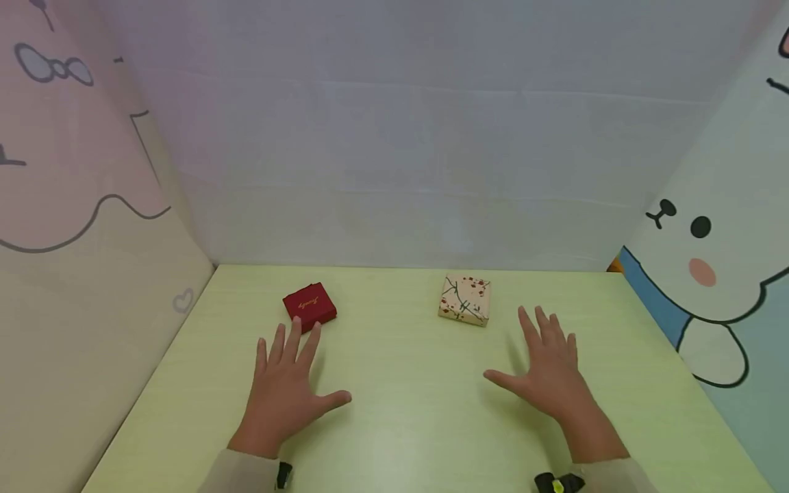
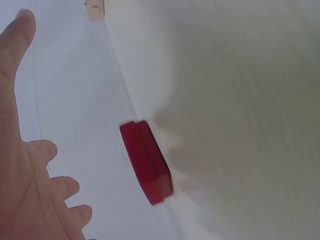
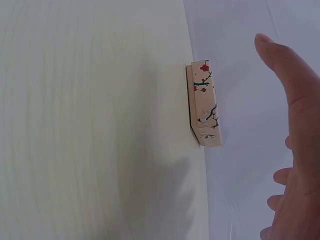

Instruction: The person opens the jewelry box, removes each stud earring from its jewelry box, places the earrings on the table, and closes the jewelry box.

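A small dark red box (image 1: 309, 305) with gold script on its lid lies on the left part of the table; the left wrist view shows the red box (image 2: 145, 162) from its side. My left hand (image 1: 283, 394) hovers just in front of it, fingers spread, holding nothing. Farther right lies a cream box (image 1: 465, 300) patterned with red blossoms and dark branches, its lid and base visible as the floral box (image 3: 204, 102) in the right wrist view. To its right and nearer to me, my right hand (image 1: 548, 376) hangs above the table with fingers spread, also holding nothing.
Both boxes stand on a pale yellow-green table (image 1: 394, 383) near its back edge. A whitish cloth wall (image 1: 419, 150) rises behind it. Cartoon-printed panels flank the left and right sides. Dark bands (image 1: 557, 483) circle both wrists at the sleeves.
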`<act>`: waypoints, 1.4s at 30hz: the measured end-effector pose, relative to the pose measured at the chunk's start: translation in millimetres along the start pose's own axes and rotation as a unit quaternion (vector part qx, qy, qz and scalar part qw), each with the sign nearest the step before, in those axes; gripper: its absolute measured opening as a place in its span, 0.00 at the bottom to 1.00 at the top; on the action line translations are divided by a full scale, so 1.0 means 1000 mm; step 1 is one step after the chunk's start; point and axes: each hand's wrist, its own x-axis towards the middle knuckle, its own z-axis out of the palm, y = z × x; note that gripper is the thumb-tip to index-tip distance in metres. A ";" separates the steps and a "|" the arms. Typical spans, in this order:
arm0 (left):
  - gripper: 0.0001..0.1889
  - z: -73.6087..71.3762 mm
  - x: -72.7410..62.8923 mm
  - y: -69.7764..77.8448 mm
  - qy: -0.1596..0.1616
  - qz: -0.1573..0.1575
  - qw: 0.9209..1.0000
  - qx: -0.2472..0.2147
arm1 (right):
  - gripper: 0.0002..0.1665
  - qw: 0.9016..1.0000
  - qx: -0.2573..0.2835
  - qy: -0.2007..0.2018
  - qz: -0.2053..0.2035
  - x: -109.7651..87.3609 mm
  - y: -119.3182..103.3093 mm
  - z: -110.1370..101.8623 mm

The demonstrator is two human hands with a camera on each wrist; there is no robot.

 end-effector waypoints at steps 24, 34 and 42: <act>0.63 0.050 0.112 0.089 -0.202 0.003 0.944 -0.260 | 0.77 0.993 -0.047 -0.094 -0.046 0.060 -0.002 0.006; 0.59 0.074 0.147 0.100 -0.192 -0.037 0.957 -0.212 | 0.77 0.990 -0.055 -0.128 -0.009 0.092 -0.006 0.003; 0.49 0.104 0.172 0.114 -0.130 -0.031 0.975 -0.178 | 0.78 0.989 -0.024 -0.142 0.012 0.117 0.001 0.015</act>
